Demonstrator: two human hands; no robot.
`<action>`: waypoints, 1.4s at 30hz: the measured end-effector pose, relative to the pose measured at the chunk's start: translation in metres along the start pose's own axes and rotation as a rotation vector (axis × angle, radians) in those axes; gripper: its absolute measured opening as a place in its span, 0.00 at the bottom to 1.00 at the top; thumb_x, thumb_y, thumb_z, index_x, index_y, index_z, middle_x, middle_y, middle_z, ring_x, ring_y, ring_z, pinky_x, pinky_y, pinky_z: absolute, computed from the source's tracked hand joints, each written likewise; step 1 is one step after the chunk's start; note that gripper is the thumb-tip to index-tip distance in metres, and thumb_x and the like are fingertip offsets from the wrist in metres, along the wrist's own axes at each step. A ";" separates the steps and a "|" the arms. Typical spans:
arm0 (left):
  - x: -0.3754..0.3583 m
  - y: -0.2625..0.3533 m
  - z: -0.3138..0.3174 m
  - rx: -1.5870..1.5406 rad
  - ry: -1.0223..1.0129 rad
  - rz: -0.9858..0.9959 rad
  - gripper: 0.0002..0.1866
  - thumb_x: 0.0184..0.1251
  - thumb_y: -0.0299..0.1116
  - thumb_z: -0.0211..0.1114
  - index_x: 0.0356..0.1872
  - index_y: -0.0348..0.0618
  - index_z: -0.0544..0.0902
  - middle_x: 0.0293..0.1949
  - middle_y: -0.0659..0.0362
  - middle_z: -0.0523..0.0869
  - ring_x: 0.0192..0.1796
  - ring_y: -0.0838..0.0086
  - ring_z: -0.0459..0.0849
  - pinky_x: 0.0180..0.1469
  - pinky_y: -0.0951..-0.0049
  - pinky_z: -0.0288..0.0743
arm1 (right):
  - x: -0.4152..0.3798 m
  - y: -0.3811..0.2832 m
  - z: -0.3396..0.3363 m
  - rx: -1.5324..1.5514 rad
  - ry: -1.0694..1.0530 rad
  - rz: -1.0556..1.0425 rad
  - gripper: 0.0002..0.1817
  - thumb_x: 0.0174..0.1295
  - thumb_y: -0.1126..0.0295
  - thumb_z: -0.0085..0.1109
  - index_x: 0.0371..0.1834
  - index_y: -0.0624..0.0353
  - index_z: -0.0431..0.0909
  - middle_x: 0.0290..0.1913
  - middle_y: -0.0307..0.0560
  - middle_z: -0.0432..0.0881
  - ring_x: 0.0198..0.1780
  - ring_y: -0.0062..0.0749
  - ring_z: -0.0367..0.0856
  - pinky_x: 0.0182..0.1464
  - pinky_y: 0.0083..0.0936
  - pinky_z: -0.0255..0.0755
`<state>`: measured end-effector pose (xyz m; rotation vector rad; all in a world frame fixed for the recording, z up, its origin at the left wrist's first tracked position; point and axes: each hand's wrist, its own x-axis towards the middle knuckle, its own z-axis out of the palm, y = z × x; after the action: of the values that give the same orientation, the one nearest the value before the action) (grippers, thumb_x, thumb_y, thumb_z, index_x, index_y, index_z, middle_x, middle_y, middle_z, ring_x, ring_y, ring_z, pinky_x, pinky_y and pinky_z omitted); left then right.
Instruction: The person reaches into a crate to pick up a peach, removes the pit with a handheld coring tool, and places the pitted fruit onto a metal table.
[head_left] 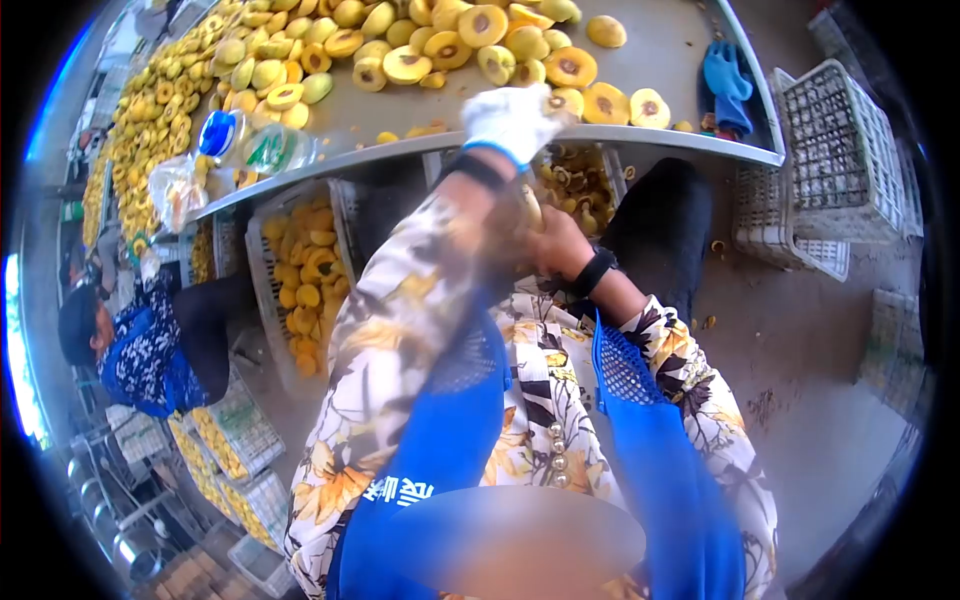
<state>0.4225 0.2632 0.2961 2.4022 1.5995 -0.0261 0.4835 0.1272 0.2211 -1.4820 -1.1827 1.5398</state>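
My left hand (510, 122), in a white glove with a blue cuff, is over the front edge of the metal table. Its fingertips meet a halved yellow peach (568, 103); blur hides whether they grip it. Cut peach halves (483, 27), some with the stone still in, are heaped around and beyond the glove. Below the table edge, my bare right hand (558, 243) is closed around a slim tool with a pale handle (531, 208). The left forearm partly covers this tool, so its working end is hidden.
A crate of peach halves (305, 270) stands under the table at left; another crate (580, 185) holds brownish pieces between my knees. Blue gloves (727, 85) lie at the table's right end, near stacked white crates (835, 150). Plastic bottles (275, 148) lie left. A co-worker (150, 340) sits at left.
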 end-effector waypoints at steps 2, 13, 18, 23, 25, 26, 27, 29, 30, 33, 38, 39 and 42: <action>0.036 0.014 0.025 -0.147 -0.070 0.051 0.25 0.50 0.57 0.57 0.44 0.54 0.80 0.46 0.55 0.81 0.49 0.62 0.78 0.50 0.64 0.71 | -0.006 0.006 -0.006 -0.065 0.118 -0.001 0.15 0.54 0.65 0.57 0.37 0.67 0.70 0.17 0.40 0.73 0.12 0.22 0.68 0.13 0.20 0.61; -0.033 -0.020 0.012 -0.696 0.536 0.348 0.19 0.41 0.35 0.70 0.39 0.47 0.82 0.41 0.52 0.81 0.42 0.63 0.81 0.44 0.72 0.74 | 0.005 -0.034 -0.039 0.371 0.477 -0.208 0.14 0.63 0.65 0.51 0.46 0.62 0.67 0.22 0.40 0.75 0.12 0.15 0.65 0.13 0.14 0.59; -0.076 -0.023 0.001 -0.750 0.590 0.517 0.21 0.44 0.27 0.66 0.45 0.39 0.78 0.47 0.46 0.77 0.46 0.64 0.79 0.47 0.74 0.74 | 0.011 -0.053 -0.023 0.519 0.343 -0.404 0.12 0.65 0.63 0.47 0.45 0.58 0.67 0.23 0.40 0.76 0.10 0.13 0.60 0.12 0.11 0.55; -0.089 -0.035 0.012 -1.320 0.254 0.082 0.29 0.68 0.54 0.44 0.50 0.34 0.71 0.44 0.57 0.77 0.44 0.75 0.76 0.45 0.76 0.71 | 0.009 -0.050 -0.008 0.490 0.185 -0.313 0.14 0.64 0.63 0.50 0.48 0.59 0.67 0.23 0.44 0.78 0.12 0.25 0.68 0.15 0.18 0.62; -0.077 -0.037 0.025 -1.649 0.263 -0.127 0.28 0.68 0.54 0.44 0.49 0.35 0.72 0.41 0.57 0.78 0.43 0.75 0.76 0.43 0.76 0.71 | 0.013 -0.045 -0.001 -0.121 0.487 -0.451 0.16 0.61 0.62 0.53 0.46 0.60 0.67 0.26 0.52 0.78 0.19 0.40 0.75 0.21 0.27 0.67; -0.076 -0.035 0.028 -1.812 0.263 -0.237 0.27 0.68 0.54 0.45 0.49 0.36 0.73 0.40 0.57 0.78 0.42 0.75 0.76 0.42 0.76 0.71 | 0.012 -0.047 0.003 -0.430 0.631 -0.512 0.16 0.60 0.61 0.54 0.45 0.60 0.67 0.27 0.56 0.79 0.22 0.47 0.78 0.24 0.32 0.70; -0.076 -0.033 0.029 -1.897 0.322 -0.265 0.25 0.68 0.51 0.46 0.47 0.36 0.74 0.37 0.58 0.78 0.41 0.76 0.77 0.42 0.77 0.72 | 0.003 -0.054 0.003 -0.411 0.566 -0.405 0.18 0.57 0.62 0.56 0.45 0.61 0.66 0.30 0.64 0.77 0.33 0.60 0.77 0.32 0.41 0.70; -0.076 -0.032 0.030 -1.783 0.489 -0.106 0.23 0.68 0.50 0.48 0.46 0.37 0.75 0.37 0.59 0.79 0.41 0.77 0.77 0.42 0.78 0.73 | -0.006 -0.056 0.005 -0.477 0.472 -0.314 0.17 0.57 0.63 0.56 0.43 0.61 0.67 0.29 0.63 0.77 0.33 0.60 0.76 0.32 0.42 0.70; -0.076 -0.032 0.033 -1.759 0.520 -0.081 0.22 0.68 0.48 0.48 0.46 0.37 0.75 0.38 0.59 0.79 0.40 0.77 0.77 0.42 0.78 0.73 | -0.010 -0.054 0.006 -0.509 0.424 -0.265 0.16 0.57 0.64 0.56 0.43 0.61 0.67 0.28 0.63 0.77 0.33 0.60 0.76 0.32 0.42 0.70; -0.068 -0.037 0.040 -1.761 0.520 -0.097 0.20 0.68 0.44 0.50 0.47 0.36 0.73 0.40 0.58 0.78 0.40 0.77 0.77 0.42 0.78 0.73 | -0.011 -0.050 0.011 -0.543 0.367 -0.253 0.15 0.56 0.65 0.55 0.41 0.62 0.65 0.26 0.64 0.77 0.31 0.60 0.76 0.31 0.45 0.69; -0.075 -0.027 0.035 -1.866 0.485 -0.069 0.17 0.68 0.40 0.51 0.49 0.38 0.72 0.39 0.59 0.79 0.39 0.79 0.77 0.41 0.79 0.73 | -0.009 -0.046 0.016 -0.589 0.395 -0.216 0.13 0.56 0.67 0.54 0.38 0.62 0.63 0.26 0.64 0.76 0.30 0.60 0.75 0.31 0.47 0.68; -0.075 -0.025 0.034 -1.892 0.480 -0.063 0.16 0.68 0.40 0.51 0.50 0.39 0.72 0.39 0.59 0.79 0.39 0.79 0.77 0.40 0.79 0.73 | -0.009 -0.045 0.017 -0.587 0.407 -0.207 0.13 0.56 0.68 0.53 0.37 0.62 0.62 0.25 0.65 0.76 0.29 0.61 0.75 0.31 0.47 0.68; -0.081 -0.013 0.028 -1.642 0.595 -0.057 0.17 0.68 0.41 0.51 0.46 0.37 0.76 0.39 0.58 0.80 0.40 0.78 0.77 0.42 0.79 0.72 | -0.009 -0.045 0.022 -0.565 0.432 -0.170 0.12 0.55 0.69 0.53 0.36 0.62 0.61 0.25 0.65 0.75 0.30 0.62 0.74 0.31 0.48 0.68</action>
<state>0.3823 0.1886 0.2789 1.0173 0.9853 1.4367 0.4580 0.1315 0.2651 -1.8889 -1.4906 0.7370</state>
